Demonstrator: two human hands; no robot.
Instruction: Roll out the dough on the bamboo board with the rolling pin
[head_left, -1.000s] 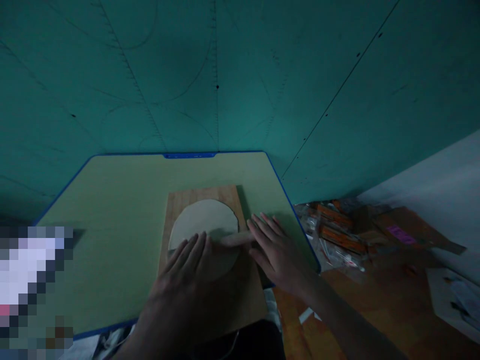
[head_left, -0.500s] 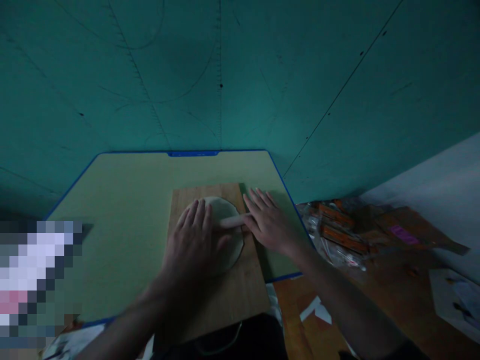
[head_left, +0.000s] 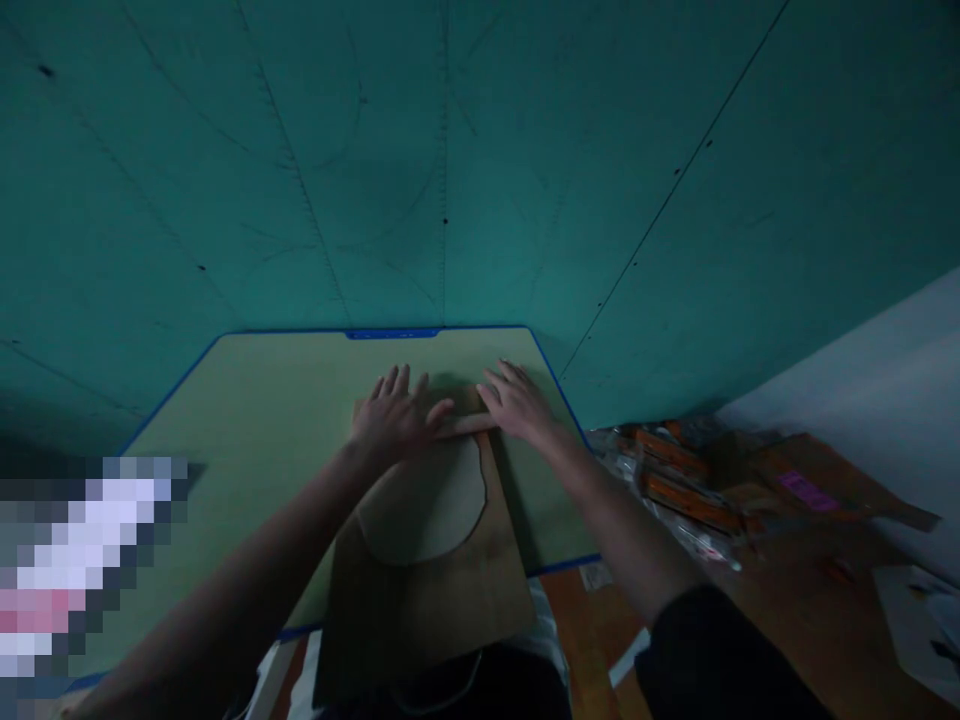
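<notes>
A thin, flat, roughly round sheet of dough [head_left: 431, 505] lies on a wooden board [head_left: 469, 595]. Across its far edge runs a pale rolling pin [head_left: 466, 426], only its middle showing between my hands. My left hand [head_left: 396, 418] presses palm-down on the pin's left end, fingers stretched out and pointing away from me. At the other end, my right hand [head_left: 516, 405] rests on the pin with its fingers spread and straight. Both hands hide the ends of the pin, and my left hand and forearm cover part of the dough's left side.
The board sits on a pale table [head_left: 289, 400] with a blue rim, its near end jutting past the table's front edge. A green wall [head_left: 525, 200] stands behind. On the floor to the right are plastic-wrapped packages [head_left: 690, 490] and cardboard [head_left: 832, 480]. A blurred-out patch covers the lower left.
Both hands have moved forward, away from me, taking the rolling pin from the dough's middle to its far edge. More of the dough's near part shows. The view has tilted up slightly.
</notes>
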